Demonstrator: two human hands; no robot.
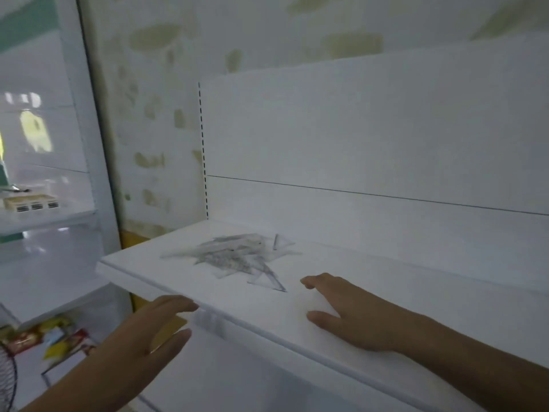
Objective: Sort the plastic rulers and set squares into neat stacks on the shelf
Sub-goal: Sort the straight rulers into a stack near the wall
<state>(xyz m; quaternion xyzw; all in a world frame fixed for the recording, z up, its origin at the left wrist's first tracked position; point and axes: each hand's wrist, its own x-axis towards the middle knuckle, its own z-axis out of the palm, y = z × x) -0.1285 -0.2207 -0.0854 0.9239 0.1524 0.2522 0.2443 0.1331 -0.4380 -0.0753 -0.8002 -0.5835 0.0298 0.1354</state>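
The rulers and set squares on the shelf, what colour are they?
Clear, see-through plastic with grey printed markings; the rulers and set squares show best in the head view.

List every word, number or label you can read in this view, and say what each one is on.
No text here can be read.
Clear rulers and set squares: grey scale markings, too blurred to read.
Tag on the shelf's front edge: blurred.
Small boxes on the left shelf: dark labels, too small.
Colourful packets lower left: print blurred.
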